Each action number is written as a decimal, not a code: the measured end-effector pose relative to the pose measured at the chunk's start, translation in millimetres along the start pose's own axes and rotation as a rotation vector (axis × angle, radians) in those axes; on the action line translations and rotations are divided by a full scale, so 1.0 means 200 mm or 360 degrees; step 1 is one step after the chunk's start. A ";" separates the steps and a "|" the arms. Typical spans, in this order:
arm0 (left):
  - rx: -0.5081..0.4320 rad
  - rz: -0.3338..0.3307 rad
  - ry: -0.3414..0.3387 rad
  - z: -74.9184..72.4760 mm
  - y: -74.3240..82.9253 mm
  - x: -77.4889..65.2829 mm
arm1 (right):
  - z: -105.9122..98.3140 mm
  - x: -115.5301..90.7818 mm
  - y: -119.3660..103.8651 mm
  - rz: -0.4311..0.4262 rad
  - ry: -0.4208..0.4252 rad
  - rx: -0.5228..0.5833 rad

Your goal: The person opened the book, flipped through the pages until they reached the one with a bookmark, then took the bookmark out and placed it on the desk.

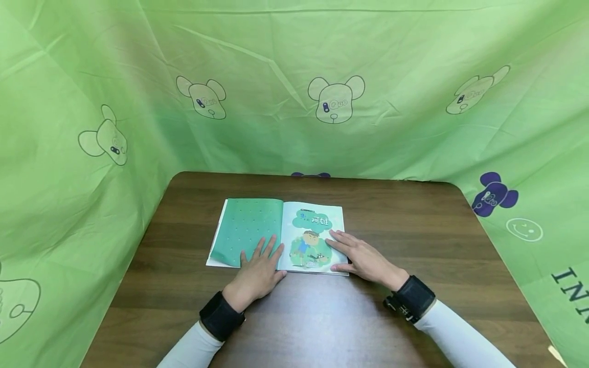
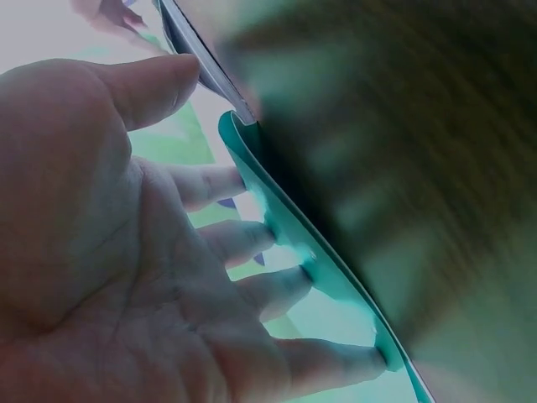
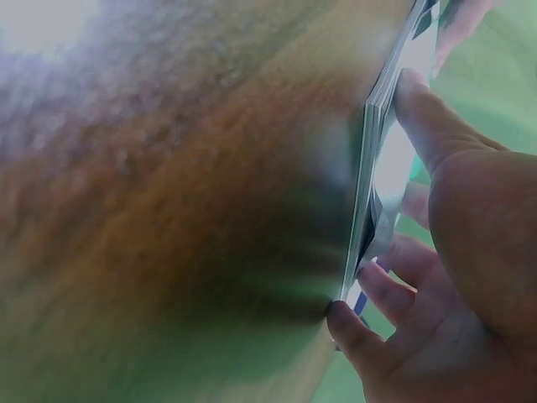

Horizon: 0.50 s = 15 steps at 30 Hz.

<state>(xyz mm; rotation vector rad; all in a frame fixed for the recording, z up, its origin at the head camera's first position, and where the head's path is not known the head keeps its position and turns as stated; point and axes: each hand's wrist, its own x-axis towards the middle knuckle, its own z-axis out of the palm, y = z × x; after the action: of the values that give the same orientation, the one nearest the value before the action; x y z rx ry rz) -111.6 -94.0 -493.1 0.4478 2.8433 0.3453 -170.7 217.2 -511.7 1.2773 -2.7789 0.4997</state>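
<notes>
A picture book [image 1: 313,240] lies spread on the table in the head view. Its left side is a plain green page with small dots. On the white right page are a cloud-shaped title and a cartoon child. My left hand [image 1: 257,276] rests with spread fingers on the lower part of the green page, the thumb near the bottom of the spine. My right hand [image 1: 365,260] touches the right page near its outer edge, fingers extended. In the left wrist view fingertips meet the green page [image 2: 310,243]. The right wrist view shows the stacked page edges [image 3: 362,193] beside my thumb.
The book lies on a brown wooden table [image 1: 414,230]. A green cloth [image 1: 267,61] printed with bear heads hangs behind and along both sides. Black bands [image 1: 222,316] circle both wrists. A small pale object [image 1: 557,355] shows at the lower right corner.
</notes>
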 end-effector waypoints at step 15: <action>0.0091 -0.0071 0.0042 0.03 0.07 0.04 | 0.00 0.04 -0.03 0.0090 0.0017 -0.0119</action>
<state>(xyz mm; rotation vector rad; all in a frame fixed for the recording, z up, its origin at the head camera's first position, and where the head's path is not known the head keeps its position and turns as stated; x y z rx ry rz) -114.0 -78.1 -496.4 0.3932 2.8901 0.2644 -172.4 207.6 -507.7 1.1805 -2.8032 0.4000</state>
